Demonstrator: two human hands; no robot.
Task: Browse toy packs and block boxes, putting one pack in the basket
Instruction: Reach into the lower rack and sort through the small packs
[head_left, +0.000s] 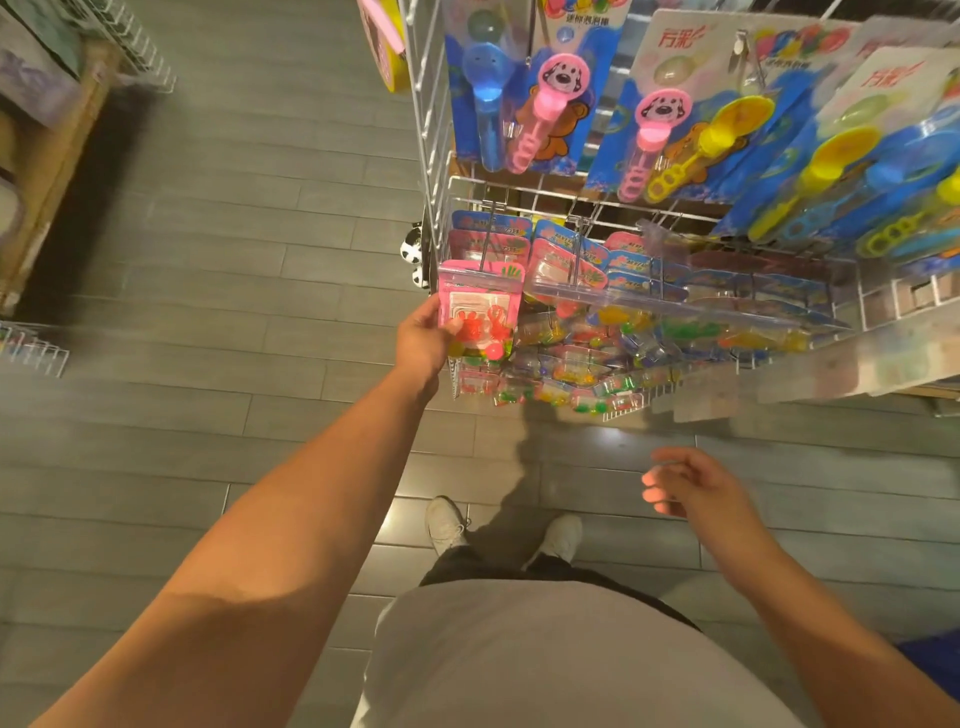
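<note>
We are pinching the pink pack with our left hand, thumb on its face and fingers behind, so the card is tilting out for a look while, it seems, still hanging on its peg. Our right hand, at five o'clock from the pack, is hanging loose and empty. At two o'clock the bubble wands are hanging on the wire rack. No basket is showing, unless the blurred blue corner at bottom right is it.

open grey floor lies left of the wire rack; hanging toy packs crowd its front.
</note>
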